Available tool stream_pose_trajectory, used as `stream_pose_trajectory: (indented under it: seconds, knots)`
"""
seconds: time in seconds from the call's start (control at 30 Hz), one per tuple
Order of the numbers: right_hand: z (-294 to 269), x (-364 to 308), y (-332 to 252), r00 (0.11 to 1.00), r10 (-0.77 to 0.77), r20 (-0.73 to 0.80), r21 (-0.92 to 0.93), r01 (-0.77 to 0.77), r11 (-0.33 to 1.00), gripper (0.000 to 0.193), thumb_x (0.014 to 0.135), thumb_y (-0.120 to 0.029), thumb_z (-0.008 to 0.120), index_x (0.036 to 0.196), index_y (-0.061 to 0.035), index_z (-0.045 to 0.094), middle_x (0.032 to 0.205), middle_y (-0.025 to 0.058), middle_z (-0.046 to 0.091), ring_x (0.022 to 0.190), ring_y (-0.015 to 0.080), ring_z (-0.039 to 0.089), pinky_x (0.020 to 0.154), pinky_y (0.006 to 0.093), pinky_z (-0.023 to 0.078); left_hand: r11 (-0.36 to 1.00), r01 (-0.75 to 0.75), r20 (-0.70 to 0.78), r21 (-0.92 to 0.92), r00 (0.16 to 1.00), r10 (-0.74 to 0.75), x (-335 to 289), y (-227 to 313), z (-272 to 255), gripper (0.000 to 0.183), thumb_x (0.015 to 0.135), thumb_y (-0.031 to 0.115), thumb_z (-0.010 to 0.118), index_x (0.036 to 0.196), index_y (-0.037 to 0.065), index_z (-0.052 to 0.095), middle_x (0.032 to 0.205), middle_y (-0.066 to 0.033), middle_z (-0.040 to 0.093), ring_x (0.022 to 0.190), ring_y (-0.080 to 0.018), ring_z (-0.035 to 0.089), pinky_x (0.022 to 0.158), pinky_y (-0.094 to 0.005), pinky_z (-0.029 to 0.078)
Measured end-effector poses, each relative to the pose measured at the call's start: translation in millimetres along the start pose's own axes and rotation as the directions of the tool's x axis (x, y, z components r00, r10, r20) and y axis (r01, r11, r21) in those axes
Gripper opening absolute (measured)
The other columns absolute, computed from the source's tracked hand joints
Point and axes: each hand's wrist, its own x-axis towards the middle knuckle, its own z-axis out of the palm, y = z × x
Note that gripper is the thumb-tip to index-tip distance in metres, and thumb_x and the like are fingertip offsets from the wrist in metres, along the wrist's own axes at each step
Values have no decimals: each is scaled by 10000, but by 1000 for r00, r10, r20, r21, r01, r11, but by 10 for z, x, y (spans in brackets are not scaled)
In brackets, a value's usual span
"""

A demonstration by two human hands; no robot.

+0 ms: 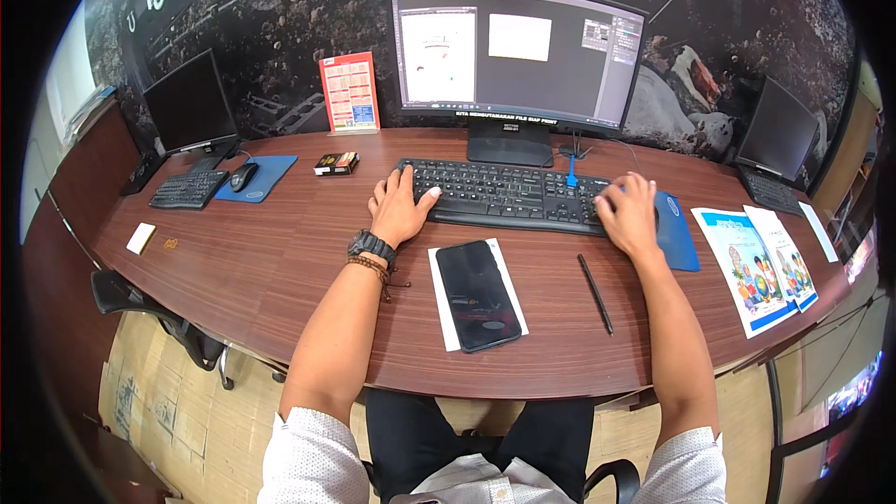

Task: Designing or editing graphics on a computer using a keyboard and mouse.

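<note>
While the left hand (399, 210) rests on the left end of the keyboard (509, 194) — fingers loosely spread, gripping nothing — the right hand (630, 210) sits curled at its right end; whether its palm covers anything cannot be told. The keyboard lies on the desk (252, 266), with the lit monitor (520, 51) behind it, the phone (478, 294) in front and the blue mouse pad (679, 235) at its right. The step in hand appears to be on-screen layout work. The next move probably calls for light left-hand key presses, coordinated with precise right-hand input.
</note>
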Motion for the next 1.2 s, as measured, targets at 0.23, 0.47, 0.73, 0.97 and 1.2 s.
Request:
stream_pose_trajectory:
  seconds: [0.23, 0.47, 0.73, 0.97, 1.2]
  knots:
    - [-43, -57, 236, 987, 1, -158, -18, -4, 1000, 189, 816, -214, 707, 752, -41, 744, 1025, 112, 603, 1086, 316, 525, 1016, 543, 374, 1000, -7, 13, -12, 1000, 7, 12, -50, 2, 797, 926, 570, 548, 1491, 43, 355, 1545, -216, 323, 1416, -469, 248, 1120, -629, 207]
    - [-32, -158, 420, 922, 382, -65, 156, -369, 916, 348, 871, -331, 666, 1148, -121, 685, 1205, 150, 559, 1104, 358, 571, 929, 454, 470, 999, -4, -3, 37, 1000, 4, -52, 27, -49, 753, 920, 585, 559, 1439, 49, 456, 1474, -261, 377, 1381, -440, 306, 1116, -569, 254]
    - [-4, -150, 377, 886, 454, 89, 4, -456, 890, 515, 862, -440, 637, 1288, -151, 616, 1309, 169, 522, 1184, 389, 560, 973, 470, 469, 986, -114, -86, 123, 988, 125, -130, 237, -144, 598, 864, 500, 686, 1136, -32, 670, 1156, -215, 501, 1116, -395, 473, 944, -500, 439]
    - [40, -198, 476, 934, 350, 73, 199, -358, 912, 397, 854, -301, 658, 1210, -127, 661, 1281, 162, 537, 1169, 368, 559, 982, 442, 463, 985, -104, -83, 139, 990, 116, -132, 246, -144, 600, 871, 505, 671, 1123, -39, 664, 1156, -239, 504, 1088, -405, 522, 923, -477, 479]
    - [48, -200, 454, 935, 349, 70, 227, -355, 907, 354, 846, -270, 667, 1163, -112, 682, 1255, 144, 551, 1164, 352, 560, 984, 427, 458, 987, -80, -160, 140, 982, 103, -85, 140, -42, 354, 896, 279, 655, 1070, -28, 667, 1141, -238, 510, 1064, -414, 539, 902, -483, 486]
